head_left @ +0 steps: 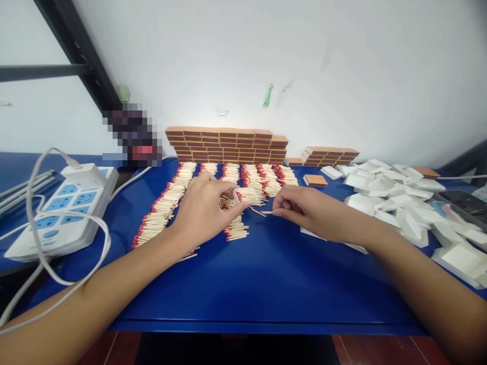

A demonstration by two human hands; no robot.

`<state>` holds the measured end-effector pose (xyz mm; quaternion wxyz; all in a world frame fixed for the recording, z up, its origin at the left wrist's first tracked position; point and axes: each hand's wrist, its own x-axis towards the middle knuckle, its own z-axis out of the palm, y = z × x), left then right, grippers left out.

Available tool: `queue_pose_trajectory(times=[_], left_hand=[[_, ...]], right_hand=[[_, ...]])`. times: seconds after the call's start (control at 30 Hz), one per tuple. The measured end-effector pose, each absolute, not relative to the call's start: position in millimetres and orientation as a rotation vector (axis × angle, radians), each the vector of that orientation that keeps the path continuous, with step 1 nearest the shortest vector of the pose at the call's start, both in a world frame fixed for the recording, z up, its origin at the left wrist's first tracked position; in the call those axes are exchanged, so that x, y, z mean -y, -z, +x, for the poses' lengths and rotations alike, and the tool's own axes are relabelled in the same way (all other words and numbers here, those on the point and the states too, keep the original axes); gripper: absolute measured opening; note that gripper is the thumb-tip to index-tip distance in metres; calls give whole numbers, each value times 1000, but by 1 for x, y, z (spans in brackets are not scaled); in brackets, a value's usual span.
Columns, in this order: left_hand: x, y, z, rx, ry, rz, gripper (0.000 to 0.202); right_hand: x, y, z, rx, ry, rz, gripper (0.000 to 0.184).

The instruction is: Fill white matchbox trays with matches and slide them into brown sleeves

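My left hand (203,208) is closed around a small white matchbox tray (245,194), held just above rows of red-tipped matches (167,203) spread on the blue table (243,284). My right hand (300,207) pinches a match or two (266,212) at its fingertips, a little to the right of the tray. More matches lie in rows (262,180) behind both hands.
Brown matchbox sleeves are stacked like a wall (224,144) against the white wall, with a smaller stack (329,156) to the right. A heap of white trays (395,195) covers the right side. A white power strip (64,208) with cables lies left. A phone (466,203) sits far right.
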<state>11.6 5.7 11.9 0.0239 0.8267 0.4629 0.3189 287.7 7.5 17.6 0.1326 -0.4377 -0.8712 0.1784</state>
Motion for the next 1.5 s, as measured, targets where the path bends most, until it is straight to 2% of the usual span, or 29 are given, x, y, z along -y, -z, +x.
queue_pose_trajectory(times=[0.17, 0.4, 0.83, 1.1, 1.23, 1.37, 1.5], left_hand=[[-2, -10, 15, -1380, -935, 2598, 32], [4, -2, 20, -1118, -1011, 2685, 25], [3, -3, 20, -1088, -1051, 2625, 31], [0, -13, 17, -1491, -1059, 2496, 28], [-2, -16, 16, -1528, -1112, 2476, 23], [-3, -14, 15, -1553, -1131, 2469, 23], [-3, -13, 15, -1535, -1124, 2471, 25]], right_hand=[[-7, -23, 284, 2372, -462, -1244, 22], [-2, -15, 268, 2365, -370, -1153, 14], [-2, -18, 268, 2333, -419, -1121, 19], [-9, -12, 269, 2169, -262, -1198, 17], [-10, -1, 263, 2299, -315, -1224, 22], [-8, 5, 259, 2409, -385, -1263, 14], [-10, 4, 261, 2427, -424, -1241, 17]])
